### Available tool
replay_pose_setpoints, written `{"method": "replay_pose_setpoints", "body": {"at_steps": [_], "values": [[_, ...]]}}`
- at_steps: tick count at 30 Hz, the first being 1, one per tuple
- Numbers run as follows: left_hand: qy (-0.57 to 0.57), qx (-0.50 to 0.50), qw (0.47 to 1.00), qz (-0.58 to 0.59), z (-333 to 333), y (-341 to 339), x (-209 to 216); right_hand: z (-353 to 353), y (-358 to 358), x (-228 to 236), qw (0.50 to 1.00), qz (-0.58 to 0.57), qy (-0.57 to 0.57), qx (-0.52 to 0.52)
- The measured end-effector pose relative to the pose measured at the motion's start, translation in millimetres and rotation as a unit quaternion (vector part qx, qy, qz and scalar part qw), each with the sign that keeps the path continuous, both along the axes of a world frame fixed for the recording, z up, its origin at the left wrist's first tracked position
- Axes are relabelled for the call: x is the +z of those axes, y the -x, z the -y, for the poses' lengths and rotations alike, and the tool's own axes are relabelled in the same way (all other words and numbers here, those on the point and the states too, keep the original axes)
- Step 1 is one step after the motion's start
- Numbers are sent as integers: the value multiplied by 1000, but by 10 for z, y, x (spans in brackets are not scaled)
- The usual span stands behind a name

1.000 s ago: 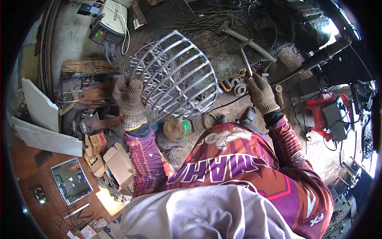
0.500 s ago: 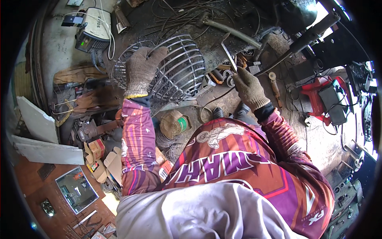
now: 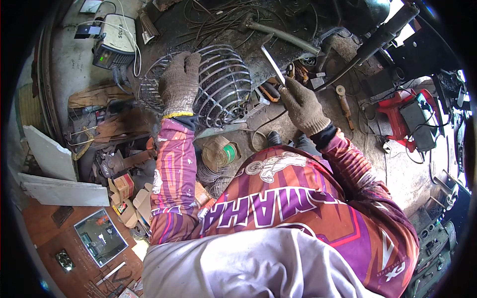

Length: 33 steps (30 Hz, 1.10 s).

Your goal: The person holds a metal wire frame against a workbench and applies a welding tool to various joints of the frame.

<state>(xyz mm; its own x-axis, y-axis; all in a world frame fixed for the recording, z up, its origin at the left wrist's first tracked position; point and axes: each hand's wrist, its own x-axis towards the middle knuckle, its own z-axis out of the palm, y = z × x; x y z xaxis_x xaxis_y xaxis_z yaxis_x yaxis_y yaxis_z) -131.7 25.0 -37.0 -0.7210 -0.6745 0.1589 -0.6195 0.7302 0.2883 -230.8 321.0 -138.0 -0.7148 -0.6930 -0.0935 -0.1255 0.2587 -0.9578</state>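
Note:
Both of my hands wear brown knitted work gloves. My left hand (image 3: 180, 84) is closed over the bars of a rounded metal cage (image 3: 229, 89), made of curved silver rods crossed by thinner ribs. Its fingertips are partly hidden on the far side. My right hand (image 3: 304, 107) grips the handle end of a chipping hammer (image 3: 272, 62) with a silver shank and a dark pointed head. The hammer slants up and left, its head just right of the cage and apart from it.
A welding machine (image 3: 118, 42) stands at the far left. A larger hammer (image 3: 283, 37) and loose rods lie beyond the cage. An angle grinder (image 3: 344, 107) is on the floor, near a red plastic stool (image 3: 395, 116). A wire spool (image 3: 218, 153) sits below the cage.
My right hand has moved left with the chipping hammer, bringing its head closer to the cage. My left hand has shifted on the cage, its fingers now drawn closer together.

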Motion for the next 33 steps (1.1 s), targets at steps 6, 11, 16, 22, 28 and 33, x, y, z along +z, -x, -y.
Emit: {"method": "replay_pose_setpoints", "body": {"at_steps": [6,11,16,22,28,33], "values": [[11,2,1000,-6,34,-14,-66,148,-100,16,999,29,-32,16],[14,9,1000,2,-12,7,-33,152,-182,-35,997,76,14,-27],[21,5,1000,-15,9,-22,-91,157,-168,2,999,33,-14,-6],[15,7,1000,-16,-10,-33,-51,220,-123,12,998,47,-31,19],[17,7,1000,-18,23,-40,-72,265,-98,-31,998,26,-41,42],[12,11,1000,-20,-18,-18,-60,226,-8,-24,994,104,-22,-13]]}}
